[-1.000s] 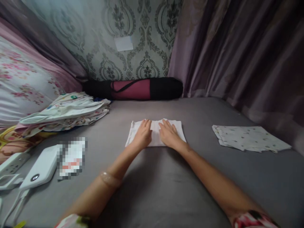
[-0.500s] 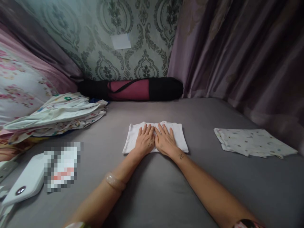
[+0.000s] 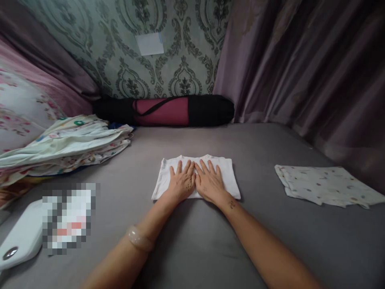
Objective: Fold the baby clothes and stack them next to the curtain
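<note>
A folded white garment [image 3: 229,176] lies flat on the grey bedsheet [image 3: 192,249] straight ahead. Both palms rest on top of it, side by side, thumbs close together at the middle. My left hand [image 3: 183,181] has its fingers spread over the left half of the cloth. Over the right half lies my right hand [image 3: 209,181], its fingers stretched out and apart too. A pale bangle [image 3: 138,239] circles the left forearm. Neither hand grips the fabric, and the part of the garment beneath the palms is hidden.
To the right lies a folded patterned cloth [image 3: 327,185]. A heap of printed clothes [image 3: 75,140] sits at the left, beside a floral pillow [image 3: 24,104]. Nearer are a white device [image 3: 24,233] and a pixelated item [image 3: 72,218]. A black and maroon bag [image 3: 162,111] lines the wall.
The camera view has shifted slightly, so surrounding things sit a little differently. My left fingers are spread somewhat wider on the white garment; both hands stay on it.
</note>
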Action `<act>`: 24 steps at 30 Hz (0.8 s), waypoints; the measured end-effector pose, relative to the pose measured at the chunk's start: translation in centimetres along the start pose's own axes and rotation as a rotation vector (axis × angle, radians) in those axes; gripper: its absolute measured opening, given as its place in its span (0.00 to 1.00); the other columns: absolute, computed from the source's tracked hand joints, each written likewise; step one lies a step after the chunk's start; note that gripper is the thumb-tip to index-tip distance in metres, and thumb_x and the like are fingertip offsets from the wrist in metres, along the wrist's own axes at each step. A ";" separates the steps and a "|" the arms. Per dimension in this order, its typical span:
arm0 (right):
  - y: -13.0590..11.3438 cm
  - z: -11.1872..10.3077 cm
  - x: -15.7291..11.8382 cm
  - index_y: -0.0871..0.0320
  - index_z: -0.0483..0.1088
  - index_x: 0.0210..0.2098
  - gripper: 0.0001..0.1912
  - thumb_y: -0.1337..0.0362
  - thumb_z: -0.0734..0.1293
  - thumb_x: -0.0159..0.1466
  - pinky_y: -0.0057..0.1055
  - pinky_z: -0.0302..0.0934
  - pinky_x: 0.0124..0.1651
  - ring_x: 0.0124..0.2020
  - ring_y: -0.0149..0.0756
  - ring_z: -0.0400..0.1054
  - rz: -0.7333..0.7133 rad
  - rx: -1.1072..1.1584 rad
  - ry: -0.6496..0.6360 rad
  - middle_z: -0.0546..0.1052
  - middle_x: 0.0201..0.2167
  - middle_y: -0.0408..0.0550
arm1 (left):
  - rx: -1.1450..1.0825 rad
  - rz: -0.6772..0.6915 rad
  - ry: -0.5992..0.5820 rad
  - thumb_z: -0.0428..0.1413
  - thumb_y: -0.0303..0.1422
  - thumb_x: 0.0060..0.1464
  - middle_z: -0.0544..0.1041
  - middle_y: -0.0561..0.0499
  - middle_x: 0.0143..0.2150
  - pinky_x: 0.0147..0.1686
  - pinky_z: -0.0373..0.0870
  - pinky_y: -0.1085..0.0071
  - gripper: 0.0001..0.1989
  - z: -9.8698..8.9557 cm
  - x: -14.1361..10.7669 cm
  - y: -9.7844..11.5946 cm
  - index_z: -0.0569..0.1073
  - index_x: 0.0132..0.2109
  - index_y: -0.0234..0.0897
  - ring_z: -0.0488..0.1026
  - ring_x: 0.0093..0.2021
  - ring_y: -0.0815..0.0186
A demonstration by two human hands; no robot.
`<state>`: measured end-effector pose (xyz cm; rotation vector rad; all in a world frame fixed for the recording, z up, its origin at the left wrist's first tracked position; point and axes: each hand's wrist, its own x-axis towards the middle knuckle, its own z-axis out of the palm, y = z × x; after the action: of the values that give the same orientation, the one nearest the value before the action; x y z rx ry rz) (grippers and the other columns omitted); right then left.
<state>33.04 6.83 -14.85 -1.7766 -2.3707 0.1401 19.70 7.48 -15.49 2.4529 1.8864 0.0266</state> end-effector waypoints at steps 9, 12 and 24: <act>1.1 -0.7 1.0 0.53 0.62 0.61 0.23 0.61 0.52 0.69 0.45 0.45 0.60 0.61 0.47 0.53 -0.020 0.036 0.081 0.64 0.63 0.47 | -0.001 0.036 0.008 0.42 0.38 0.62 0.69 0.44 0.58 0.52 0.62 0.45 0.21 -2.8 1.5 0.0 0.66 0.58 0.40 0.65 0.55 0.48; 1.3 -1.1 1.4 0.56 0.65 0.58 0.22 0.61 0.51 0.70 0.43 0.48 0.59 0.58 0.44 0.58 -0.019 0.063 0.103 0.68 0.60 0.48 | 0.014 0.004 0.128 0.40 0.38 0.64 0.70 0.45 0.57 0.58 0.53 0.41 0.18 -2.2 1.6 0.3 0.68 0.54 0.40 0.64 0.56 0.50; 1.7 0.5 1.7 0.65 0.55 0.66 0.28 0.63 0.50 0.69 0.42 0.34 0.68 0.69 0.41 0.43 -0.081 0.051 0.025 0.55 0.67 0.49 | -0.004 0.086 0.150 0.35 0.37 0.66 0.59 0.42 0.68 0.64 0.50 0.54 0.26 0.8 1.9 -0.2 0.59 0.66 0.30 0.53 0.68 0.54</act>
<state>34.07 8.92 -15.52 -1.6475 -2.3947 0.1648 20.02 9.37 -16.35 2.5953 1.8305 0.2226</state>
